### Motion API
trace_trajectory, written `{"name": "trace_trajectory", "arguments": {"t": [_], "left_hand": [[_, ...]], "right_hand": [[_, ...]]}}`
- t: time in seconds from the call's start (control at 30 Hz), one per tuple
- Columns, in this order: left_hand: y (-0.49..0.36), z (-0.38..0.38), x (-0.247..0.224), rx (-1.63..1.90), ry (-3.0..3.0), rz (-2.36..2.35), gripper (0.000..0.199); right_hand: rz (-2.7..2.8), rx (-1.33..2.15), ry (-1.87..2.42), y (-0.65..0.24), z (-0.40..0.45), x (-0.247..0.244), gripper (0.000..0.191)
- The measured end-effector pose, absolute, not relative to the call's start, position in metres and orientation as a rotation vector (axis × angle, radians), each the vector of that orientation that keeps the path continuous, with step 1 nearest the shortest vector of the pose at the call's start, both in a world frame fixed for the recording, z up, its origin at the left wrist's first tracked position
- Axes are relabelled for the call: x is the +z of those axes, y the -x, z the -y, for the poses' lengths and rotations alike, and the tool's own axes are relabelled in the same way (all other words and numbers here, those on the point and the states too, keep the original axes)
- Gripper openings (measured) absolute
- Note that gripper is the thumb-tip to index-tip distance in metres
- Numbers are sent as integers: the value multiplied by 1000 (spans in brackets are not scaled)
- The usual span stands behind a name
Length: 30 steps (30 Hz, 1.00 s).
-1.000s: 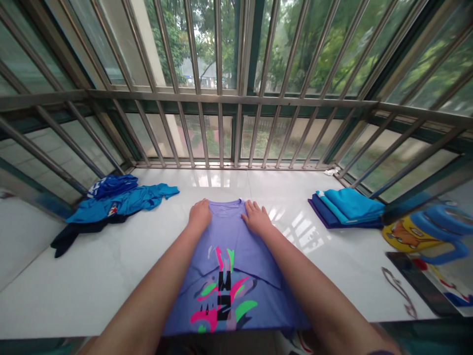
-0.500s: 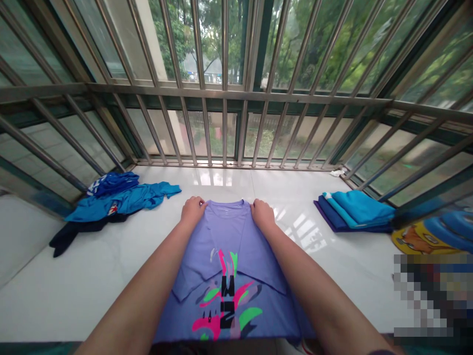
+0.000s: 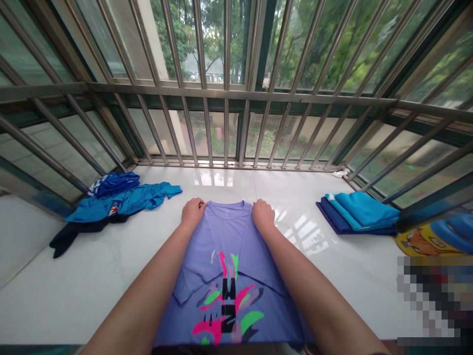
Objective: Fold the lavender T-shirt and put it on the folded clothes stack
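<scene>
Left hand (image 3: 192, 213) and right hand (image 3: 263, 215) both grasp the purple shirt (image 3: 226, 236) by its far shoulders, near middle of the white windowsill (image 3: 111, 281); level, even tension should keep it flat! Crumpled clothes (image 3: 148, 197) far left, folded stack (image 3: 365, 211) far right.

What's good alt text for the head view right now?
A person's left hand and right hand hold a purple shirt by its top corners, its bright print facing up, on a white counter. Rumpled clothes lie to the left, a folded stack to the right; metal bars cross the windows behind.
</scene>
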State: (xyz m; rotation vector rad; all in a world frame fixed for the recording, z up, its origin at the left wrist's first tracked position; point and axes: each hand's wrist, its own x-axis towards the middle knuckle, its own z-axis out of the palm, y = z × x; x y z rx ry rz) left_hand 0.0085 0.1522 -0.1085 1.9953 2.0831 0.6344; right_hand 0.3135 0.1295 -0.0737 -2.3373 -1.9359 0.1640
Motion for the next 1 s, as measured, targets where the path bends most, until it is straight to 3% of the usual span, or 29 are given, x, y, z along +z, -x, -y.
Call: {"name": "trace_trajectory", "arguments": {"t": [0.1,0.27,0.47,0.57,0.83,1.0], "left_hand": [[-8,-152,-109,646,-1991,-2081,15],[-9,-152,-111,651,-1994,-2093,16],[-13,-147,-104,660,-1977,-2151,13],[-32,-146,-93,702,-2013,-2153,21],[-156,-164,-82,629,-2517,-1408,24],[-178,-155,-93,587,-2563,-1407,22]], "right_hand": [[1967,135,2288,-313,-128,-75,42],[1966,143,2283,-315,-129,-78,31],[1900,119,2295,-313,-132,-76,31],[1885,84,2264,-314,-126,-69,31],[2063,112,2045,-311,-80,-73,32],[1901,177,2092,-314,-76,-91,15]]}}
